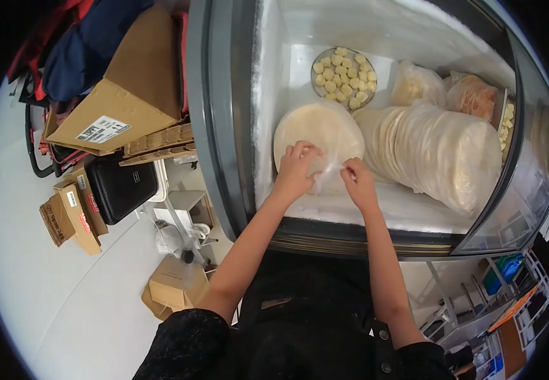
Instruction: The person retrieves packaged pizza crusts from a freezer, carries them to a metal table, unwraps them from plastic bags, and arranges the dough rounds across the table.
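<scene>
Plainly, the biggest thing before me is a freezer (216, 114), open, its frosty white inside surrounding a pale disc (315, 123). A person (306, 323) in black stands on the near side of the disc, bare forearms reaching over the edge towards it. Left of the disc, outside the freezer, is a brown box (141, 69) with a white label. Right of the disc and close against it, a long row of rounds (426, 149) lies wrapped in wrinkled clear plastic. The disc itself lies flat, under the person's hands. Left of the disc, outside and below the box, is a black case (119, 187). Just beyond the disc, a round dish (314, 77) holds small yellowish chunks (344, 79). Beyond the disc and farther right sit a pale bag (417, 85) and an orange-tinted bag (470, 95). The left hand (298, 170) is over the disc's near part, fingers bent and somewhat apart; whether they grip anything, I cannot tell. The right hand (358, 180) is at the disc's right edge, fingertips drawn narrow, pinching film (334, 167), which is clear, shiny and gathered between the two hands over the disc.
</scene>
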Tool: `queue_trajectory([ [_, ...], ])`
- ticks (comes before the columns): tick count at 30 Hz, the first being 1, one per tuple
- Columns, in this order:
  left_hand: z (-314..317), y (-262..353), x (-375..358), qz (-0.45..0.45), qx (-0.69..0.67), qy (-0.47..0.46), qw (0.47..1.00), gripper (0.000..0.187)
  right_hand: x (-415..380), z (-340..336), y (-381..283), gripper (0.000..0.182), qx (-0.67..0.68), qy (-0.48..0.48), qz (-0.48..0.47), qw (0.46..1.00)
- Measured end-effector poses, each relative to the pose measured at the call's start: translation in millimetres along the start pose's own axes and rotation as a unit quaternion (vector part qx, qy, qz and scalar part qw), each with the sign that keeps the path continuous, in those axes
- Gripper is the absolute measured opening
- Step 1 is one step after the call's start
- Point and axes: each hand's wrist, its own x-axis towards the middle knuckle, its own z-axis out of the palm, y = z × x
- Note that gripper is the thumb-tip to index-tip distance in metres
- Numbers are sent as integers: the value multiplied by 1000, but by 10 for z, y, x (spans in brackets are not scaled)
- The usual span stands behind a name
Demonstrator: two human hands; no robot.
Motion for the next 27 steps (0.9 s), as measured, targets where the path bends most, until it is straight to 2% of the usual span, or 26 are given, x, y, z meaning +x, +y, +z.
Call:
queue_trajectory([
  [1, -3, 57, 29, 0, 1, 63, 998, 19, -9, -15, -9, 9, 8, 10, 8, 1000],
  [2, 38, 19, 33, -2, -1, 57, 998, 19, -12, -21, -1, 9, 15, 22, 15, 1000],
  [4, 127, -91, 11, 10, -78, -52, 996, 15, -21, -14, 61, 9, 18, 7, 40, 999],
  [6, 193, -174, 0, -10, -69, -76, 995, 13, -43, 16, 84, 10, 22, -10, 64, 998],
  [8, 228, -230, 29, -27, -60, -101, 993, 13, -65, 80, 55, 17, -49, 74, 18, 996],
  [10, 216, -224, 75, -141, -112, -87, 980, 15, -79, 72, -85, 20, -57, 99, 0, 993],
  [11, 206, -208, 89, -142, -111, -90, 980, 15, -73, 74, -175, 23, -66, 124, -25, 990],
  [12, 194, -185, 91, -145, -136, -69, 978, 16, -74, 99, -275, 23, -64, 124, -22, 990],
  [14, 194, -156, 76, -147, -162, -51, 974, 17, -85, 144, -430, 24, 2, 66, -15, 998],
  [15, 189, -153, 68, -174, -210, -30, 962, 17, -83, 169, -411, 24, 1, 68, -13, 998],
  [17, 188, -139, 47, -199, -258, -11, 945, 17, -81, 245, -305, 20, 66, 38, 82, 994],
  [19, 192, -167, 16, -246, -297, 9, 923, 17, -66, 224, -187, 17, 68, 38, 83, 993],
  [25, 206, -247, 17, -278, -343, 8, 897, 17, -32, 199, -87, 12, 133, 28, 110, 985],
  [27, 157, -217, 44, -270, -310, -2, 911, 17, -10, 203, -96, 12, 160, 25, 123, 979],
])
